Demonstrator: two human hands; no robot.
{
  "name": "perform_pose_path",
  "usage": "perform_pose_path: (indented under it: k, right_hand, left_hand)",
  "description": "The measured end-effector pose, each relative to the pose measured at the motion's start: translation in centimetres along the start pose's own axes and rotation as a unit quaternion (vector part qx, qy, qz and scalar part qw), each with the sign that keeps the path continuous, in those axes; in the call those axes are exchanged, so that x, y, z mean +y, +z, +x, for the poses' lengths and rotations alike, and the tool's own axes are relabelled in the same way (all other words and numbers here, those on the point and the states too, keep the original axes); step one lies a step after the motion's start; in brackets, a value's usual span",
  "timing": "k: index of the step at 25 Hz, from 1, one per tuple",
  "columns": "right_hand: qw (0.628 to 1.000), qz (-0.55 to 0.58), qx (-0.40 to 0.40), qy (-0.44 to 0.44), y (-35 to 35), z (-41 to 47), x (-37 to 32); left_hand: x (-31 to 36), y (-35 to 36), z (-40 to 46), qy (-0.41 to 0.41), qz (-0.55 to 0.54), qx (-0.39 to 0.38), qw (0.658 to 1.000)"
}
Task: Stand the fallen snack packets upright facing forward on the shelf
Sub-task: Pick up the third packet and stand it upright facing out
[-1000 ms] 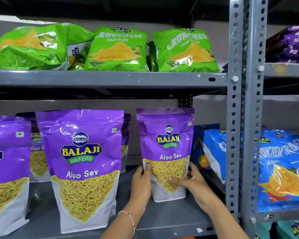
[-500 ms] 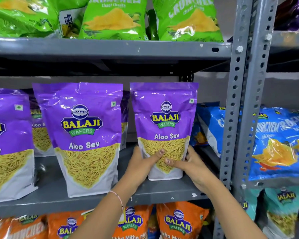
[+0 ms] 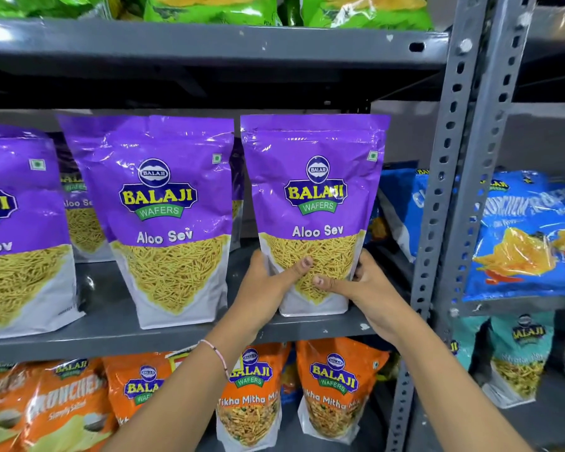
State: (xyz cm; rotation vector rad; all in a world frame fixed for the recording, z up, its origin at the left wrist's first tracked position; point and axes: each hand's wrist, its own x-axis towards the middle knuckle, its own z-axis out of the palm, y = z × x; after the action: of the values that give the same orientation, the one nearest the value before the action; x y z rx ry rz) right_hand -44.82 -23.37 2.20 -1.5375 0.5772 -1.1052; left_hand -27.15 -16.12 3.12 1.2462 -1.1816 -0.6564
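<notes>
A purple Aloo Sev packet (image 3: 315, 197) stands upright and faces forward near the front edge of the grey middle shelf (image 3: 111, 336). My left hand (image 3: 268, 285) grips its lower left side, thumb across the front. My right hand (image 3: 359, 285) grips its lower right side, thumb on the front too. To its left a second Aloo Sev packet (image 3: 163, 220) stands upright, and a third (image 3: 17, 230) is cut off by the left edge. More purple packets stand behind them, mostly hidden.
Blue packets (image 3: 402, 207) lean right of the held packet, against the perforated grey upright (image 3: 444, 177). Green packets (image 3: 209, 8) fill the shelf above, orange packets (image 3: 336, 389) the one below. The neighbouring rack holds blue (image 3: 525, 236) and teal packets (image 3: 516, 357).
The held packet has come forward toward the shelf's front edge, both hands staying on its lower part. The view has tilted down, showing the orange packets below.
</notes>
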Motion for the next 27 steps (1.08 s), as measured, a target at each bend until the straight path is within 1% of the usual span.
perform_pose_path:
  k: [8, 14, 16, 18, 19, 22, 27]
  right_hand:
    - [1.0, -0.011, 0.005, 0.005, 0.2, -0.6, -0.3]
    - [1.0, -0.019, 0.012, 0.006, 0.4, -0.8, -0.2]
    - [1.0, -0.024, 0.015, 0.001, 0.5, -1.1, -0.2]
    - [0.999, -0.027, 0.029, -0.011, 0.4, -1.3, 0.1]
    - [0.999, -0.026, 0.037, -0.017, 0.3, -1.5, 0.3]
    - [0.998, -0.017, 0.048, -0.03, -0.2, -1.4, 0.7]
    - [0.998, -0.008, 0.043, -0.04, -0.3, -1.6, 0.9]
  left_hand:
    - [0.4, 0.2, -0.6, -0.009, -0.001, 0.013, 1.0]
    - [0.9, 0.4, -1.1, -0.021, -0.013, 0.002, 1.0]
    - [0.9, 0.9, -1.8, -0.026, -0.022, 0.03, 0.999]
    - [0.4, 1.5, -2.7, -0.022, -0.003, 0.072, 0.997]
    - [0.0, 1.6, -3.1, -0.009, 0.009, 0.081, 0.997]
    - [-0.9, 1.6, -3.1, 0.013, 0.03, 0.078, 0.996]
    - [-1.3, 1.8, -2.9, 0.012, 0.012, 0.075, 0.997]
